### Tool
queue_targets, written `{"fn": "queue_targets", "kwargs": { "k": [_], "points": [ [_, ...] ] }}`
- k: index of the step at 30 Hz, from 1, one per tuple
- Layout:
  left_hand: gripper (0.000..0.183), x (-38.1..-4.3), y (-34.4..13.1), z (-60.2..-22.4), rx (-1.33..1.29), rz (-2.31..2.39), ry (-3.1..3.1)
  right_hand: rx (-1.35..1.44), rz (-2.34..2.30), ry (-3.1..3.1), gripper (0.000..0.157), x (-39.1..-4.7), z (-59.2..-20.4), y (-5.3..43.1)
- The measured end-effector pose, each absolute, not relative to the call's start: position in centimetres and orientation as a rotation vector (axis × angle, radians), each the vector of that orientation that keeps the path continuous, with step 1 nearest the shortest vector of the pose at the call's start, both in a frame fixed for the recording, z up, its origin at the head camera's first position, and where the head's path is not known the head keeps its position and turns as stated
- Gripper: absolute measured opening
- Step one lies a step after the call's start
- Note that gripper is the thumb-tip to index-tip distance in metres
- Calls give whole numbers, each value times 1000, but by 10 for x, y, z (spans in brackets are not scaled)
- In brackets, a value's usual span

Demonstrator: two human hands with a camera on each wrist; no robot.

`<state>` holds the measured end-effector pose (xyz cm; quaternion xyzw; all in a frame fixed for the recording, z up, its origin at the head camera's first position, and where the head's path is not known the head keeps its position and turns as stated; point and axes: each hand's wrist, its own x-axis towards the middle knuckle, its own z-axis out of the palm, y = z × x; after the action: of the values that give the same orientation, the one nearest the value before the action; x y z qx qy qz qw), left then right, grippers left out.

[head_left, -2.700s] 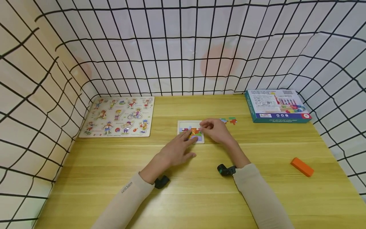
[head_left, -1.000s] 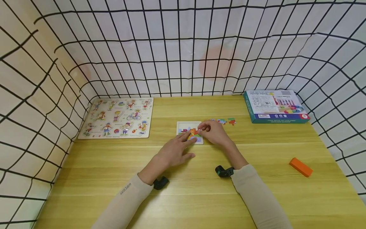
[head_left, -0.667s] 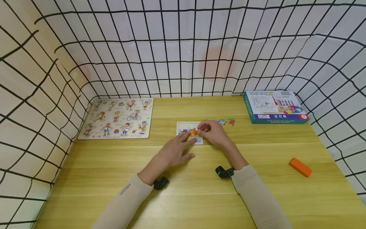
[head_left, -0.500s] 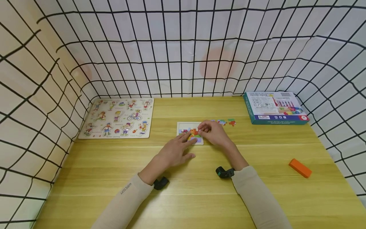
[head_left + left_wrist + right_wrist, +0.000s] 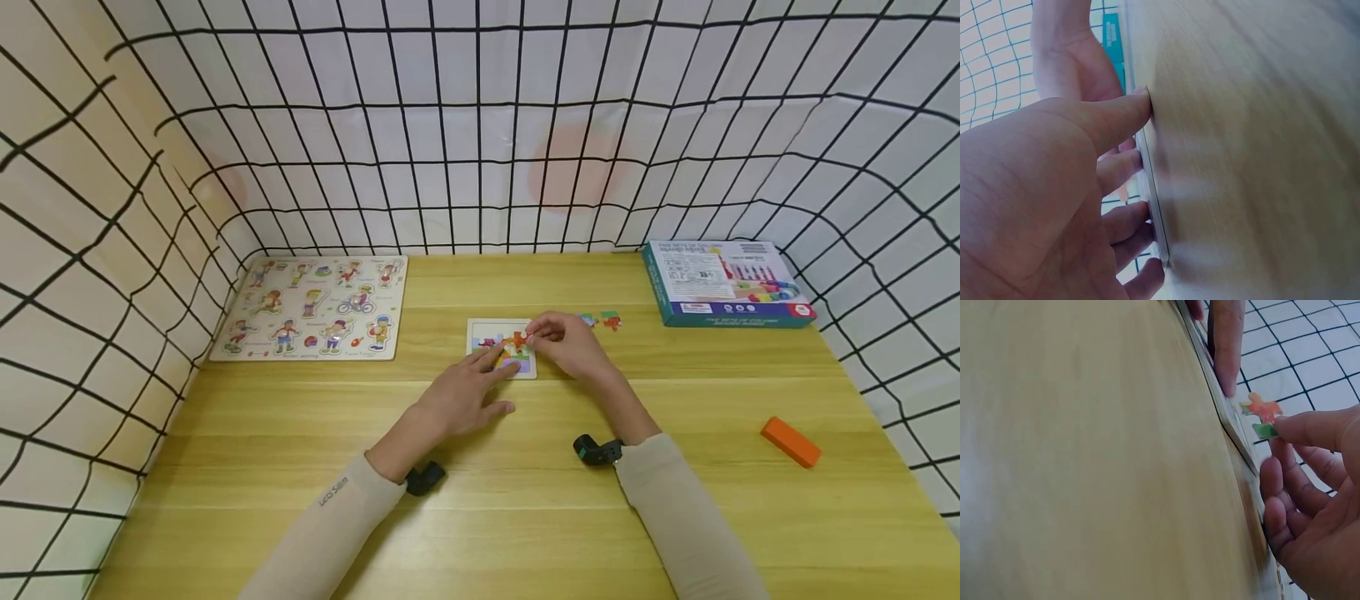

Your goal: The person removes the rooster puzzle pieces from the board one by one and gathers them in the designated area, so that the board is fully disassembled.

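My left hand [image 5: 461, 396] rests with spread, fairly straight fingers on the near left part of a small jigsaw tray [image 5: 483, 325]. In the left wrist view, its fingertips [image 5: 1136, 161] touch the tray's edge. Between thumb and fingers, my right hand [image 5: 570, 346] pinches a jigsaw piece [image 5: 1266, 411], orange with a green end. The right wrist view has that piece tilted and raised off the tray [image 5: 1222, 406]. Colourful pieces sit partly filling the tray; my left fingers cover some of them. Loose jigsaw pieces [image 5: 611, 319] lie behind my right hand, which hides part of them.
A wooden picture board [image 5: 322, 287] with figures lies at the far left. The boxed toy [image 5: 731, 283] stands at the back right. An orange block [image 5: 791, 442] lies on the right of the table. Black-and-white netting [image 5: 487, 133] walls in the back and sides.
My right hand has moved slightly right with the jigsaw piece, covering more of the loose pieces behind it. My left hand stays on the tray. The head view has shifted a little.
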<state>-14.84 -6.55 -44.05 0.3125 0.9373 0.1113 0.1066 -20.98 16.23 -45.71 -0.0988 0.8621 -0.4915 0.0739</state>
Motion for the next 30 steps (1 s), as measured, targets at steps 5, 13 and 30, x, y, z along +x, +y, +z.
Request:
{"fn": "queue_targets", "kwargs": {
  "k": [5,13,30],
  "points": [
    [66,-149,-65,-441,932,321,2769,-254,-1502,2583,15,-208,-451,171],
    [65,-148,-66,-439,953,360,2764,-181,-1591,2472,22,-205,-443,195],
    [65,-148,-67,-442,955,372,2762,-75,-1399,2686,29,-193,-443,263]
  ]
}}
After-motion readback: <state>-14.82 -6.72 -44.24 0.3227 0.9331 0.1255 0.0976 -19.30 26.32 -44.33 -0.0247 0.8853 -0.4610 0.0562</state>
